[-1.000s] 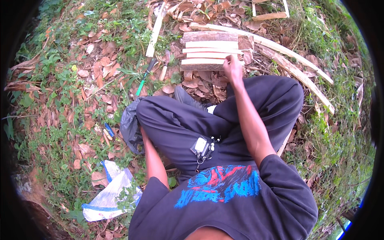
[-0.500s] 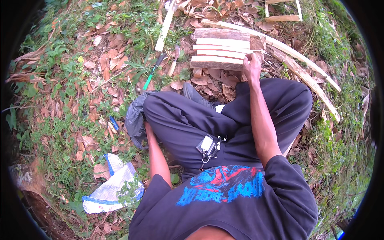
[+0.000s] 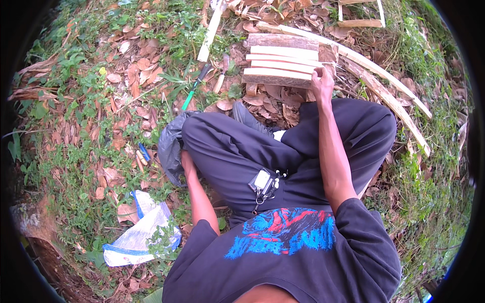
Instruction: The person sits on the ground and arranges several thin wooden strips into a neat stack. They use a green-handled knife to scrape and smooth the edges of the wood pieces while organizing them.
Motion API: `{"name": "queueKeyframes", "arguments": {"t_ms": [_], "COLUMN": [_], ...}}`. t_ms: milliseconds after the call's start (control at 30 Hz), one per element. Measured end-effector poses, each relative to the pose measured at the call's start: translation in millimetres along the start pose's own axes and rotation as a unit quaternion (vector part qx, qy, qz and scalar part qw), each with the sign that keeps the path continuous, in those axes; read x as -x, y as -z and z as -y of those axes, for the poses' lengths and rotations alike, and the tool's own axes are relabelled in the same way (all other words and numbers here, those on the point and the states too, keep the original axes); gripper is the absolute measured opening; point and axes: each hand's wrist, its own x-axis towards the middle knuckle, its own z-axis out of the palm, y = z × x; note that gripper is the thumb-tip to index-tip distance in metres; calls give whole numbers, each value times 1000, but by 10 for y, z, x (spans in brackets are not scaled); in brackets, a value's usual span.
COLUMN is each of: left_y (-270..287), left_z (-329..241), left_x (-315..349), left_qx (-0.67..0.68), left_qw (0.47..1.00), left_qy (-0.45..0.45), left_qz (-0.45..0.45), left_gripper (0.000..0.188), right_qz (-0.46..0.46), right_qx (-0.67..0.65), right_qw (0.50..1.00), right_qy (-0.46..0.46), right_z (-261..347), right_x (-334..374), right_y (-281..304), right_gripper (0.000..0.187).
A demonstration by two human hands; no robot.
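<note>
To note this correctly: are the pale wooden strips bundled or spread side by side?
Spread side by side: darker lines separate the pale wooden strips, which lie nearly parallel, the right hand at their right end.

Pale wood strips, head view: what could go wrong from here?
1. The right hand is at the right end of the pale strips; a bump might shift them.
2. The left hand is partly hidden by the dark plastic bag, so it might snag unseen.
3. The green-and-black tool lies near the left knee, which might knock it.
</note>
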Motion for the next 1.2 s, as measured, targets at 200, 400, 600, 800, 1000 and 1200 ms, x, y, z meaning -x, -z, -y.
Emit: {"name": "queueKeyframes", "arguments": {"t_ms": [200,400,600,800,1000,1200], "left_y": [505,968,1330,1358,1265,1259], "left_z": [-613,-732,-661,-658,-781,-736], "left_x": [274,468,567,635,797,846], "left_qx": [-253,33,-64,-27,97,89], "left_qw": [964,999,998,997,992,982], "left_qy": [62,5,-27,45,9,-49], "left_qz": [-58,10,-12,-58,-87,-160], "left_gripper": [34,16,33,23,30,25], "right_qz": [0,-8,27,50,127,140], "right_qx": [-11,-11,-9,4,-46,-31], "right_qw": [1000,1000,999,998,991,990], "right_qy": [12,3,18,33,1,1], "right_z": [57,84,82,-16,-50,-38], "right_x": [21,8,32,4,-3,4], "right_y": [8,54,9,-49,-51,-61], "right_gripper": [17,17,17,20,25,26]}}
